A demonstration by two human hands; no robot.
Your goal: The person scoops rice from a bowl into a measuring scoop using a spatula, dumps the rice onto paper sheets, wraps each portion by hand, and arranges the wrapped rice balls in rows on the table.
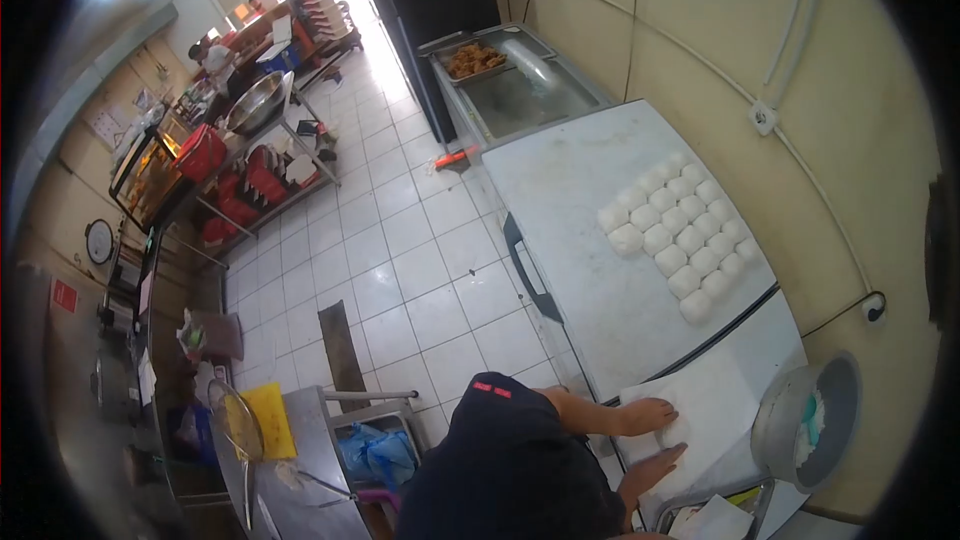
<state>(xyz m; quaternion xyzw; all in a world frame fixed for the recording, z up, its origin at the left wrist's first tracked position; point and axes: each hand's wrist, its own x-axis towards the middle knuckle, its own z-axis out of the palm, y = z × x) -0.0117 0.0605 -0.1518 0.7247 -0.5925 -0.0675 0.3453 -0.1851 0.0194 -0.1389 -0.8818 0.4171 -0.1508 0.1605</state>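
My left hand (650, 415) lies over a white sheet, its fingers stretched along the upper edge of a white dough ball (675, 432). On the ball's lower side, my right hand (655, 468) is spread flat with its fingertips close to it. Neither hand wraps round the dough. The white sheet (715, 400) covers the near end of the work surface. Farther along the white top, several round dough balls (690, 230) sit packed in rows.
A grey metal bowl (845, 410) with white contents and a turquoise tool stands right of my hands. Below is a metal tray (765, 510). A freezer (550, 90) bears a tray of brown food (475, 60). A person (217, 62) stands far back. A strainer (235, 420) lies lower left.
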